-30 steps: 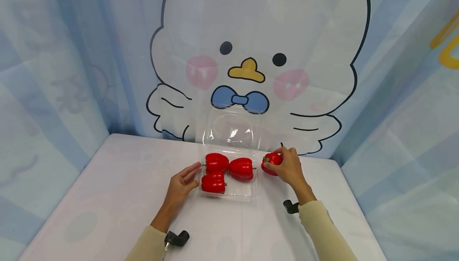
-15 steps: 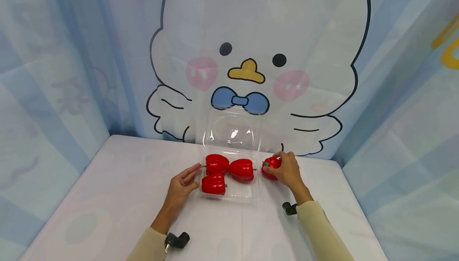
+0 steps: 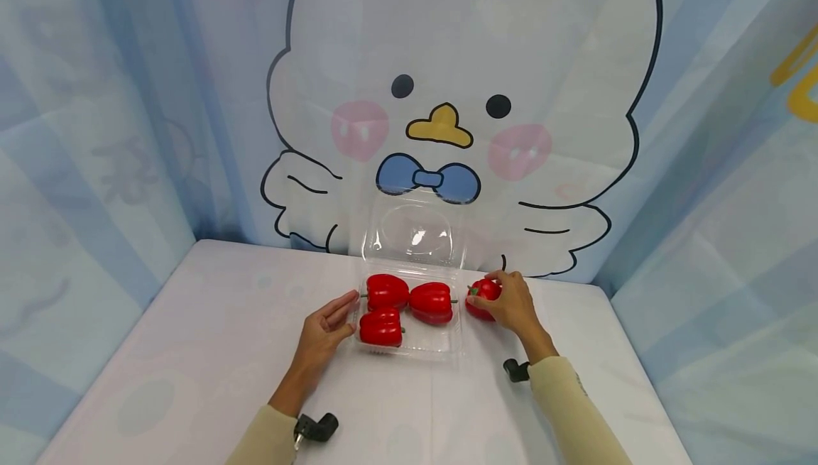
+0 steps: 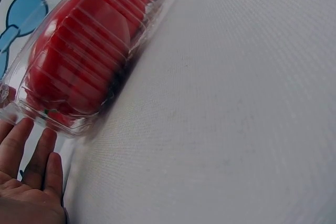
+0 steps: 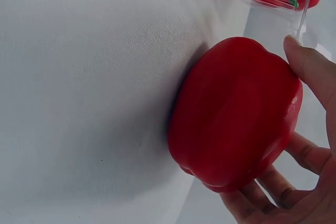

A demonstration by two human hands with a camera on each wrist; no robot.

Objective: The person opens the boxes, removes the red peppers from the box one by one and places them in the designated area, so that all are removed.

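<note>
A red bell pepper (image 3: 488,290) sits upright on the table just right of a clear plastic clamshell box (image 3: 434,344), its green stem end up. My right hand (image 3: 517,307) holds this pepper (image 5: 236,114) between the thumb (image 5: 310,66) on one side and the fingers on the other. Three more red bell peppers lie on their sides within the box: one at the back left (image 3: 386,290), one at the right (image 3: 432,303) and one at the front left (image 3: 380,328). Along the box's left wall, my left hand (image 3: 322,335) touches it with extended fingertips (image 4: 21,129).
The box's lid (image 3: 415,231) stands raised at the back, against a curtain (image 3: 562,39) printed with a cartoon bird. White cloth covers the table (image 3: 211,351). Blue striped curtains (image 3: 83,167) hang on both sides.
My right hand and the bell pepper it holds have shifted slightly down and toward me in the first half second, then stay almost still. My left hand and the box have not visibly moved.
</note>
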